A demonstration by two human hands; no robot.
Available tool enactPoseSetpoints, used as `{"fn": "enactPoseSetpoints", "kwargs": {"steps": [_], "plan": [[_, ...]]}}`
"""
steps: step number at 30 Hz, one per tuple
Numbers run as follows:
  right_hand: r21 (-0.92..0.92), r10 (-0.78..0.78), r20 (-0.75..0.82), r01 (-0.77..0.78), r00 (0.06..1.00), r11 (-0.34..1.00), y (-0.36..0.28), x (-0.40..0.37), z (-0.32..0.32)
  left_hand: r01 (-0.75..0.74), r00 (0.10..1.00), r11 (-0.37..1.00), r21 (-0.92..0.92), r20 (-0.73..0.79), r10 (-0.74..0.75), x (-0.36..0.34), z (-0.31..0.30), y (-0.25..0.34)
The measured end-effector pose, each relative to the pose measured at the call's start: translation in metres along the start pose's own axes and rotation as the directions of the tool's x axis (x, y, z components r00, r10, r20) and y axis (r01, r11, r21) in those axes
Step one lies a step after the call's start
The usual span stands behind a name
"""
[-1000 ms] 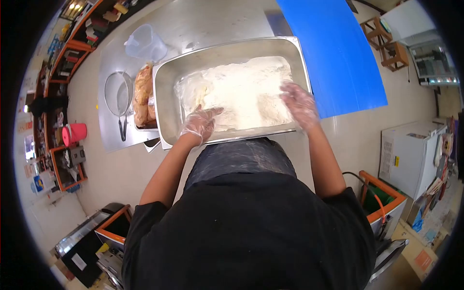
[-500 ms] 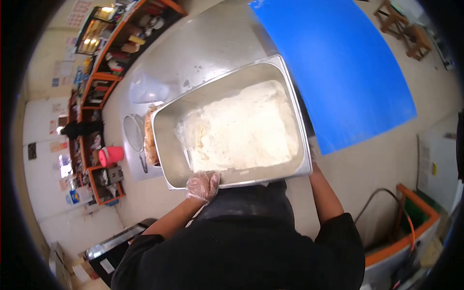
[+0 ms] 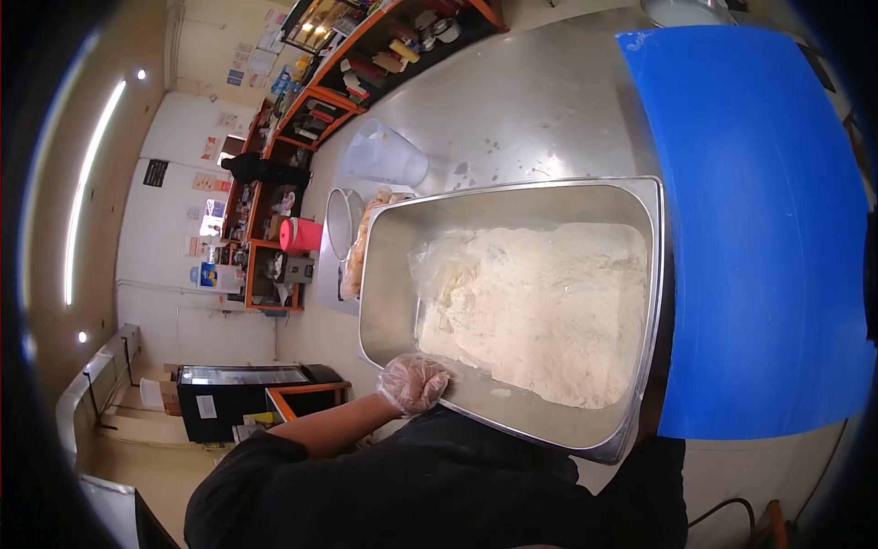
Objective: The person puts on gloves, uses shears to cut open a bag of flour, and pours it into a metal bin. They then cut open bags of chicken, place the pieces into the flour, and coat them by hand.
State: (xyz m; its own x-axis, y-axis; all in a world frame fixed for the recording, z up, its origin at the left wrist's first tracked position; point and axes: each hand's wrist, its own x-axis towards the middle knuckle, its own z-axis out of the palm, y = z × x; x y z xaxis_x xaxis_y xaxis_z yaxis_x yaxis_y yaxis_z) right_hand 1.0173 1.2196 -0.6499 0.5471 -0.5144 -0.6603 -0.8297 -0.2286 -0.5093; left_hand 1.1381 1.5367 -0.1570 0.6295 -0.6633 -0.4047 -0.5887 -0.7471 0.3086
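Observation:
A deep rectangular steel pan (image 3: 512,194) fills the middle of the view, its near edge against my body. White flour (image 3: 549,302) covers much of its bottom, with a clear plastic bag (image 3: 439,261) partly buried at the left. My left hand (image 3: 413,384), in a clear plastic glove, is closed over the pan's near left rim. My right hand is hidden; only the black right sleeve (image 3: 651,480) shows below the pan's near right corner.
A blue board (image 3: 759,229) lies right of the pan on the steel table (image 3: 549,101). Beyond the pan's left end are a clear plastic jug (image 3: 389,154), a sieve (image 3: 343,224) and a bag of brown food (image 3: 359,247). A person (image 3: 265,171) stands by the far shelves.
My view has turned, so the pan now appears lower and further right, tilted the other way. The right forearm has gone out of sight. My left hand stays on the rim.

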Motion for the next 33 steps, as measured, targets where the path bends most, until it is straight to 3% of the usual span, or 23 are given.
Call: {"fn": "enactPoseSetpoints", "kwargs": {"steps": [11,16,19,20,23,24,33], "plan": [[0.358,-0.064,0.080,0.032,0.995,0.933,0.035,-0.158,-0.016,0.122,0.987,0.988,-0.095,0.116,-0.111,-0.001,-0.004,-0.002],[0.347,-0.058,0.001,0.054,0.998,0.936,0.017,-0.093,-0.036,0.072,0.987,0.997,-0.010,0.147,-0.070,0.001,-0.013,0.002],[0.310,-0.051,-0.039,0.061,0.998,0.949,0.008,-0.030,-0.040,0.088,0.993,0.996,0.003,0.077,-0.088,-0.006,-0.003,-0.003],[0.303,-0.043,-0.036,0.052,0.998,0.951,0.006,-0.012,-0.036,0.114,0.978,0.993,0.001,0.174,-0.113,-0.003,-0.009,-0.001],[0.305,0.018,-0.053,-0.001,0.998,0.952,0.007,0.037,-0.037,0.090,0.989,0.993,-0.073,0.124,-0.081,-0.002,-0.008,-0.003],[0.306,0.038,-0.050,-0.021,0.998,0.952,0.009,0.047,-0.036,0.146,0.969,0.988,-0.048,0.209,-0.133,-0.001,-0.008,-0.004],[0.336,0.120,-0.018,-0.107,0.993,0.936,0.014,0.065,-0.024,-0.003,0.999,0.999,-0.051,0.034,0.005,-0.001,-0.002,-0.009]]}}
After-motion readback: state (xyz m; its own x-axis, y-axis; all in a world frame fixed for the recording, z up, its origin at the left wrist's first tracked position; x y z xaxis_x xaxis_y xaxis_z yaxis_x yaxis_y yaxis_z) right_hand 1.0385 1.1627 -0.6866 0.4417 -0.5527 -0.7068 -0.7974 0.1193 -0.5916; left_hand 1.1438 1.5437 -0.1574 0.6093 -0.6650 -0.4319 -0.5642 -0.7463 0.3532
